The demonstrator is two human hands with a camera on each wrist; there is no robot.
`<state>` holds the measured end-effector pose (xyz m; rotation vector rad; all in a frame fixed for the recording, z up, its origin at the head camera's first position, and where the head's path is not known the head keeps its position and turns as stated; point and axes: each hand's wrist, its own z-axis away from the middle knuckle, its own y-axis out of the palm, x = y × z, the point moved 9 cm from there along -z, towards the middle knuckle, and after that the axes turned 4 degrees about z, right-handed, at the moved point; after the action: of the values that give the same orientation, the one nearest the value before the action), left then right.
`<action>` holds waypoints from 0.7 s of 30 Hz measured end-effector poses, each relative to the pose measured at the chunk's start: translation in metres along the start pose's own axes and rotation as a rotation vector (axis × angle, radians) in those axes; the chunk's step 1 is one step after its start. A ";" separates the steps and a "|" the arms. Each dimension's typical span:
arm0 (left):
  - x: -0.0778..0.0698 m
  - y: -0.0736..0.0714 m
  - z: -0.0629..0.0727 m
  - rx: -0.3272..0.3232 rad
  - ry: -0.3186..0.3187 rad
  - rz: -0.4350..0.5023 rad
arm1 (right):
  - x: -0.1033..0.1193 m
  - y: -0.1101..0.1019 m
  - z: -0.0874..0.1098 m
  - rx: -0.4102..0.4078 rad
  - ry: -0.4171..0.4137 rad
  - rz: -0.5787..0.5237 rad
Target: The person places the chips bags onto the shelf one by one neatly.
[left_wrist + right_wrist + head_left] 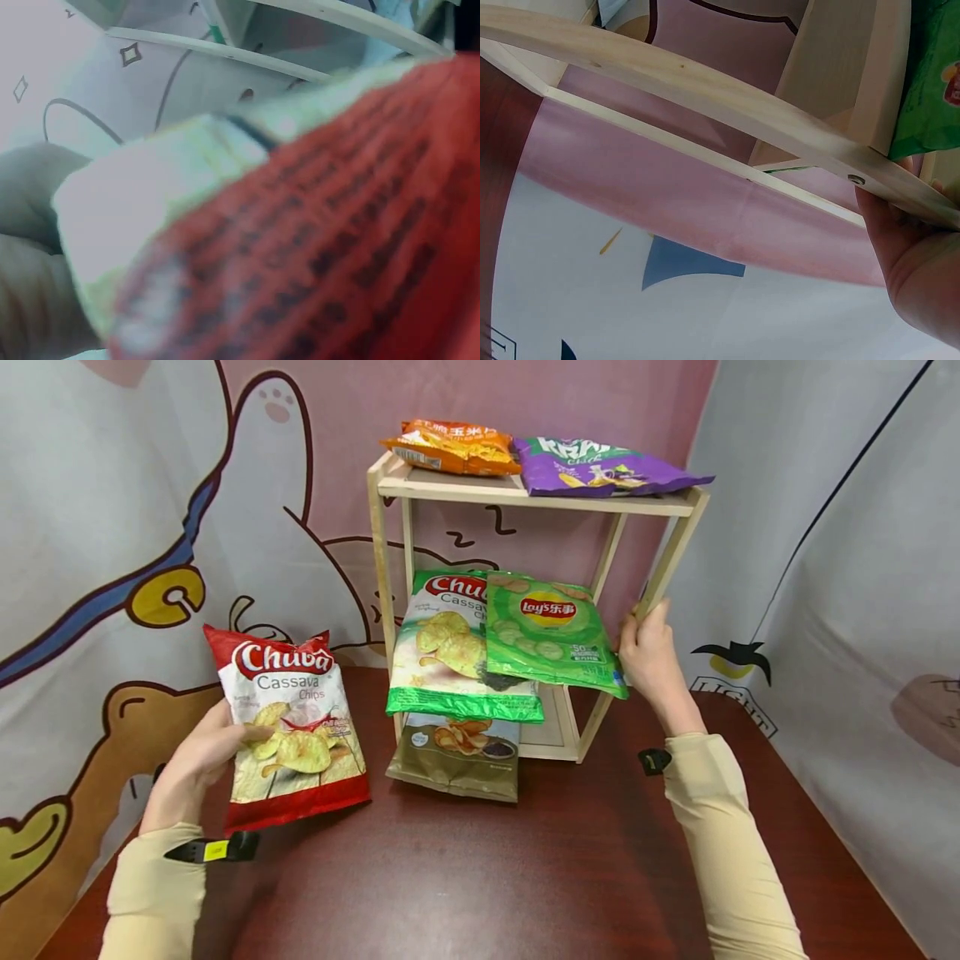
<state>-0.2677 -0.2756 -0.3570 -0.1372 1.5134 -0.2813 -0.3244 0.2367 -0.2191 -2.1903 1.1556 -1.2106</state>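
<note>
My left hand (pixel 197 758) holds a red and white bag of Chuba cassava chips (pixel 296 693) by its left side, thumb across the front. In the left wrist view the bag's red printed part (pixel 322 240) fills much of the picture, blurred. My right hand (pixel 651 653) grips the right front post of a small wooden shelf (pixel 671 556). Close to that hand lies a green Lay's bag (pixel 551 631), overlapping a green and white Chuba bag (pixel 442 647) on the middle level. In the right wrist view, the right hand's fingers are partly hidden behind the post.
An orange snack bag (pixel 457 447) and a purple one (pixel 592 468) lie on the shelf's top. Below the middle level, a brown chip bag (pixel 457 768) sticks out at the front. The shelf stands on a dark red table (pixel 465 877), with cartoon-printed curtains (pixel 300 410) around it.
</note>
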 end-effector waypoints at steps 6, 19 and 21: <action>0.010 0.005 0.008 0.150 -0.102 0.026 | -0.001 0.000 0.000 0.001 0.001 -0.010; 0.023 0.016 0.028 0.427 -0.156 -0.084 | 0.000 -0.001 0.000 -0.011 -0.004 -0.014; 0.022 0.017 0.029 0.451 -0.130 -0.124 | 0.000 -0.001 0.000 -0.011 -0.007 -0.014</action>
<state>-0.2360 -0.2680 -0.3813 0.1087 1.2819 -0.6919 -0.3239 0.2371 -0.2181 -2.2125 1.1485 -1.2048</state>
